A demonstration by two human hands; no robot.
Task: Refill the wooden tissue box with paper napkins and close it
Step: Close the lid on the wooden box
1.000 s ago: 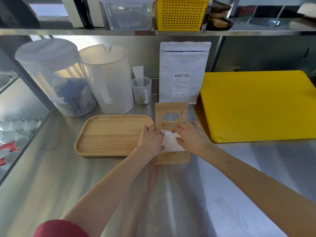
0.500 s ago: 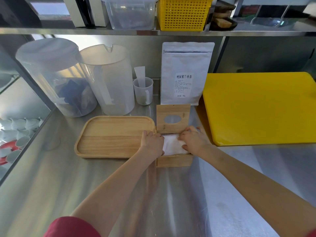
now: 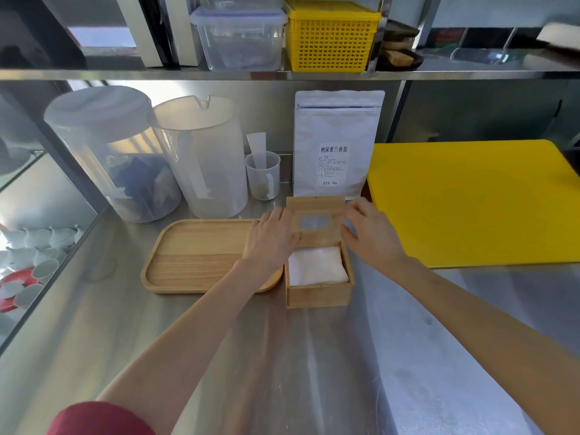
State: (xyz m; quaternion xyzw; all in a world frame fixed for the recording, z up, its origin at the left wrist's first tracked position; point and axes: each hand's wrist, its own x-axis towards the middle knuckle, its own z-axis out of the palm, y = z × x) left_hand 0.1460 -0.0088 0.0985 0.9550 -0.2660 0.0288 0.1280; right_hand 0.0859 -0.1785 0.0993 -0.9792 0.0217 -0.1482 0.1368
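The wooden tissue box [image 3: 318, 296] stands on the steel counter with a stack of white paper napkins [image 3: 315, 268] inside it. Its wooden lid [image 3: 315, 237], with an oval slot, is tilted up at the far side of the box. My left hand [image 3: 271, 240] grips the lid's left edge. My right hand [image 3: 368, 235] holds the lid's right edge. The near half of the box stays uncovered and the napkins show there.
A wooden tray [image 3: 201, 255] lies left of the box, touching it. A yellow cutting board [image 3: 470, 202] lies to the right. Behind stand a white pouch [image 3: 337, 142], a small cup [image 3: 263, 175] and two big clear pitchers [image 3: 201, 158]. A glass edge [image 3: 47, 277] bounds the left.
Both hands left the napkins and moved up to the lid's sides. The napkins now lie uncovered in the box. The lid has tipped a little towards me.
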